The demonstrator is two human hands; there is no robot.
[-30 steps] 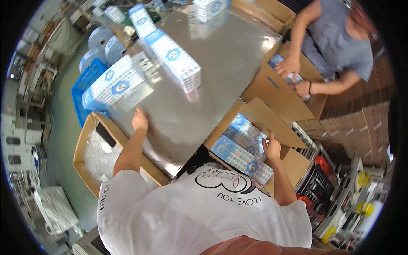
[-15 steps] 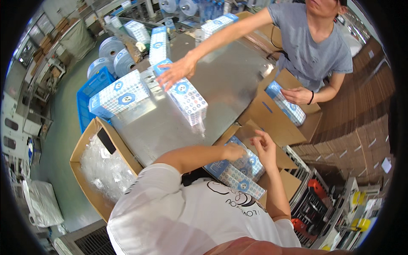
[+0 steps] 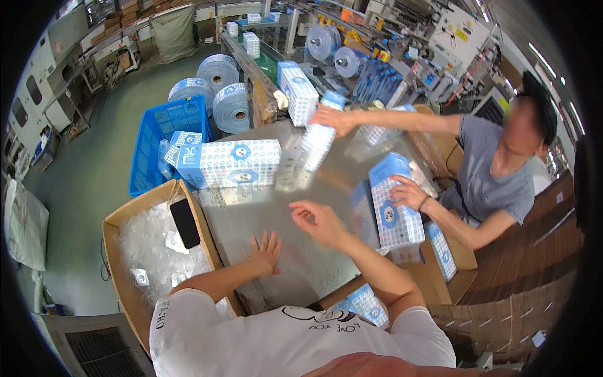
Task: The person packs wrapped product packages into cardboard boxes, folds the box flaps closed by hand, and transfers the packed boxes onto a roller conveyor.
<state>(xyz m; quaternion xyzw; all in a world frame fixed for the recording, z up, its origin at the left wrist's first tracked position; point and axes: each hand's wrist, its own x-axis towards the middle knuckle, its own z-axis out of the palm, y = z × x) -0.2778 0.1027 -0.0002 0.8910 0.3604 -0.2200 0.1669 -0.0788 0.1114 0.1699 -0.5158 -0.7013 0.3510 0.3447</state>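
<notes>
1. Your left hand (image 3: 267, 254) is empty, fingers splayed apart over the smooth grey metal desk (image 3: 308, 271); whether it touches, you cannot tell.
2. Your right hand (image 3: 321, 224) is empty too, fingers loosely bent and apart.
3. At 10 o'clock from it, a long, boxy blue-and-white pack (image 3: 232, 163) with round prints lies on the desk.
4. At 9 o'clock from your left hand, a cardboard carton (image 3: 139, 206) holds crinkled clear plastic (image 3: 147, 242).

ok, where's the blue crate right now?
Head view, left side: the blue crate sits beside the blue-and-white rolls, just beyond the open carton of clear plastic.
</notes>
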